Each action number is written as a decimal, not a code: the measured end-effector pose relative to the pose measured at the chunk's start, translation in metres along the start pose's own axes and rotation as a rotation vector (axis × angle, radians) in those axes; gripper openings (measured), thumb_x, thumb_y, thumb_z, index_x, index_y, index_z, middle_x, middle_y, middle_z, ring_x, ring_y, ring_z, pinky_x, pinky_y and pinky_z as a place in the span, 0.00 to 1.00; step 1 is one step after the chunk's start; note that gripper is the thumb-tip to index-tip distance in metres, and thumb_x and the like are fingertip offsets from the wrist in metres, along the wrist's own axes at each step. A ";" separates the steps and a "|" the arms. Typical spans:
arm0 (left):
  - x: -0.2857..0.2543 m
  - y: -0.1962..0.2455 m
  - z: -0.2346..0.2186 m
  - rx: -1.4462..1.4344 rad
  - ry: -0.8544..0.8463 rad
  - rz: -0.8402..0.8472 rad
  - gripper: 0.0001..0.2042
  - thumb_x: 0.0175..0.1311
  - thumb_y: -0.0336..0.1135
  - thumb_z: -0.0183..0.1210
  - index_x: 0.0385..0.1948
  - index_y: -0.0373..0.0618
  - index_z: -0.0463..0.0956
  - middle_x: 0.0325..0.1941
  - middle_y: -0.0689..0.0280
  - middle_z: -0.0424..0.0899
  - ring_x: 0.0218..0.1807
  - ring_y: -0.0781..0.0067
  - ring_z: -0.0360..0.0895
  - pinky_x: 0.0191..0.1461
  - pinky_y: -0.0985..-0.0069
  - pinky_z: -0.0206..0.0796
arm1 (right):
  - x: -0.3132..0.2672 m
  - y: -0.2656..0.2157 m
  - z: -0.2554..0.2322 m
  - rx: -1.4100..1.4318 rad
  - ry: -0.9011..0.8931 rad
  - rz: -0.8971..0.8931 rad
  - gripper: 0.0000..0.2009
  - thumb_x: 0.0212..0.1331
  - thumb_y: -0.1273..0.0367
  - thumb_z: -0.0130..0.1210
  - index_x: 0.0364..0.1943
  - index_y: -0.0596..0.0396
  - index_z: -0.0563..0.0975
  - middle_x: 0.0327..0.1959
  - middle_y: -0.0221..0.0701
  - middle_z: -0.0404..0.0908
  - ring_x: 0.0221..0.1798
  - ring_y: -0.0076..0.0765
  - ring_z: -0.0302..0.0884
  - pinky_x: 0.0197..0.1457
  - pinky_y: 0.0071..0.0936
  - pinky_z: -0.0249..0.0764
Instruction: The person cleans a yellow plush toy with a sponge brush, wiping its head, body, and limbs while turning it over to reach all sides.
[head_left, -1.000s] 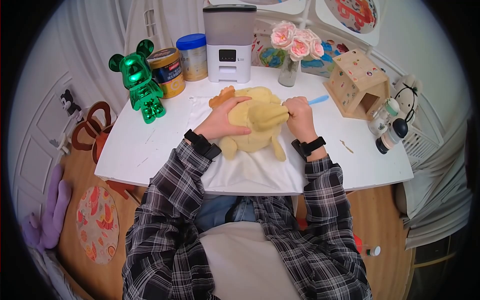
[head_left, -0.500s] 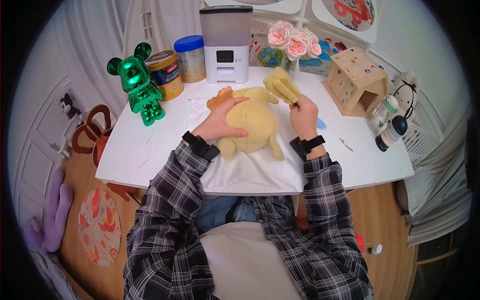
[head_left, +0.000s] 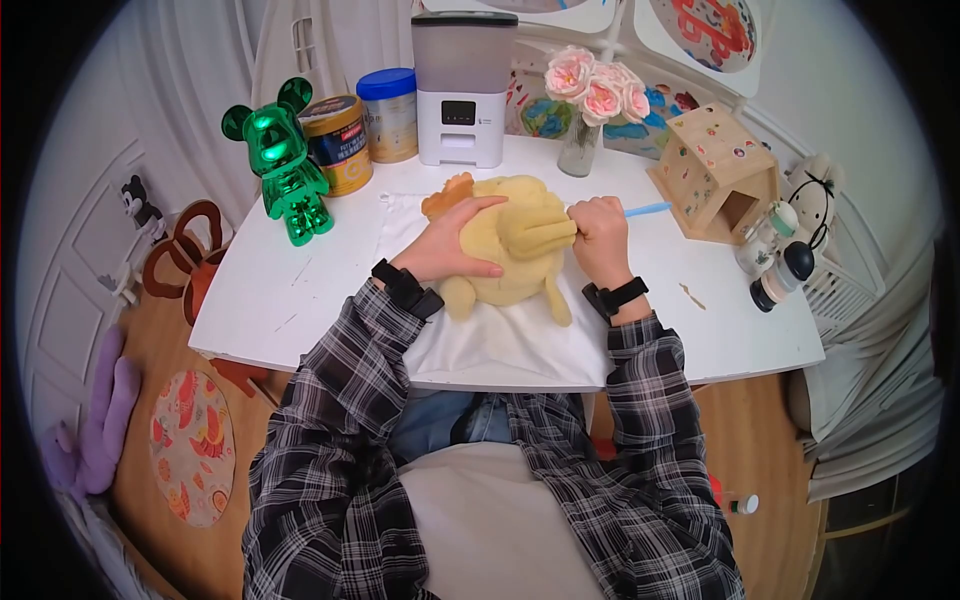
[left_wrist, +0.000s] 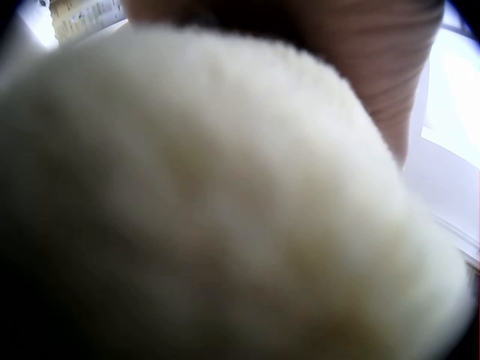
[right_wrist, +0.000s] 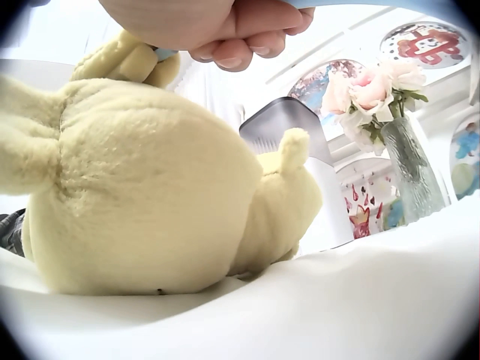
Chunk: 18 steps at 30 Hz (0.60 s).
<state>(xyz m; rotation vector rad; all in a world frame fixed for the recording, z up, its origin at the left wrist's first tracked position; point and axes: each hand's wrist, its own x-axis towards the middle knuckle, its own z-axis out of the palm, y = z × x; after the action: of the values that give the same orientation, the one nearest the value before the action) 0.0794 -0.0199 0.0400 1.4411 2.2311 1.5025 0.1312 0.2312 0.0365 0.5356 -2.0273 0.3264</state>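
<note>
A pale yellow plush toy (head_left: 490, 285) with stubby limbs and an orange part at its far left lies on a white cloth (head_left: 450, 350). My left hand (head_left: 445, 243) holds it from the left, thumb and fingers spread round its body. In my right hand (head_left: 600, 238) is the blue handle of a yellow duster (head_left: 535, 230), gripped in a fist. The duster's soft lobed head overlaps the upper body of the toy in the head view. In the left wrist view, blurred plush fills most of the picture. The right wrist view shows the toy's rounded side close up.
Behind the toy stand a pet feeder (head_left: 458, 125), two cans (head_left: 338, 145) and a vase of pink roses (head_left: 580, 145). A shiny green bear figure (head_left: 285, 165) is at left; a wooden house (head_left: 710, 175) and two bottles (head_left: 783, 270) are at right.
My right hand lifted the duster up off the toy half a second ago and has brought it back down over the toy. The left hand has kept its hold.
</note>
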 end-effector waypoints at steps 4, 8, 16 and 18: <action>0.001 -0.003 0.000 -0.046 -0.001 -0.019 0.44 0.38 0.33 0.71 0.64 0.44 0.59 0.63 0.61 0.66 0.65 0.69 0.63 0.68 0.72 0.54 | 0.006 -0.011 -0.007 -0.030 0.003 -0.111 0.06 0.38 0.79 0.53 0.17 0.52 0.71 0.15 0.27 0.67 0.25 0.37 0.68 0.42 0.33 0.63; 0.002 -0.006 -0.001 -0.100 -0.051 -0.023 0.46 0.35 0.33 0.71 0.65 0.44 0.57 0.64 0.61 0.64 0.66 0.68 0.61 0.69 0.71 0.52 | 0.007 -0.019 -0.012 0.078 0.076 -0.137 0.06 0.39 0.79 0.53 0.19 0.52 0.71 0.17 0.29 0.68 0.25 0.38 0.68 0.42 0.33 0.62; 0.000 -0.008 0.002 0.088 -0.063 0.115 0.49 0.35 0.38 0.72 0.65 0.43 0.55 0.64 0.56 0.63 0.68 0.58 0.58 0.70 0.67 0.50 | 0.005 -0.015 -0.009 -0.065 0.174 0.141 0.07 0.41 0.81 0.51 0.26 0.56 0.73 0.26 0.33 0.72 0.32 0.41 0.68 0.38 0.34 0.61; 0.002 -0.009 0.006 0.103 -0.035 0.106 0.48 0.35 0.39 0.73 0.65 0.41 0.55 0.63 0.56 0.63 0.67 0.57 0.58 0.70 0.67 0.50 | 0.014 -0.023 -0.014 -0.112 0.174 0.103 0.08 0.41 0.82 0.50 0.26 0.56 0.73 0.27 0.32 0.72 0.32 0.39 0.68 0.38 0.34 0.60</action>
<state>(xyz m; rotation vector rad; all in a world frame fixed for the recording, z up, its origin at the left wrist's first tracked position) 0.0758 -0.0149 0.0305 1.6267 2.2763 1.3975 0.1476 0.2142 0.0559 0.3229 -1.8944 0.3082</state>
